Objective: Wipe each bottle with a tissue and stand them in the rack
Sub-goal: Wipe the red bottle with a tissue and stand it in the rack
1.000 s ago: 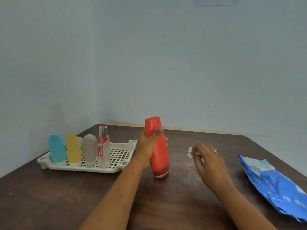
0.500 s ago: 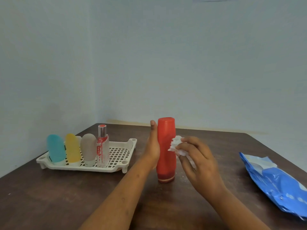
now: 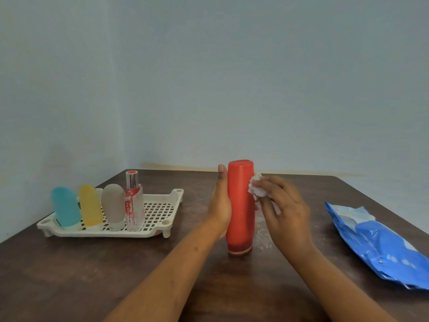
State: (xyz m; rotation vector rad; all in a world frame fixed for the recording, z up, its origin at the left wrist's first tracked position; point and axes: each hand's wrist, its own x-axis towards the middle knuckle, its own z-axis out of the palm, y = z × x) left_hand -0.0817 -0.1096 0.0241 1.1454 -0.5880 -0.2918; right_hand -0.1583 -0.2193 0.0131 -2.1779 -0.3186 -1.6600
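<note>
Rack [image 3: 157, 209] holding three tubes [image 3: 90, 205], one spray bottle [image 3: 134, 205], red bottle [image 3: 240, 219] upright cap-down, left hand [image 3: 220, 205] gripping it, right hand [image 3: 285, 212] pinching tissue [image 3: 256, 191] against it

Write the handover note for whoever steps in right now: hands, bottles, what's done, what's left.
Left hand: holds the red bottle upright on the table.
Right hand: pinches a crumpled tissue against the bottle's upper right side.
Rack, far left: the blue bottle, yellow bottle, grey bottle and clear spray bottle stand in it in a row.
Blue tissue pack: lying on the table to the right.
Done: four bottles racked.
Left: finish wiping the red bottle, then stand it in the rack beside the spray bottle.
</note>
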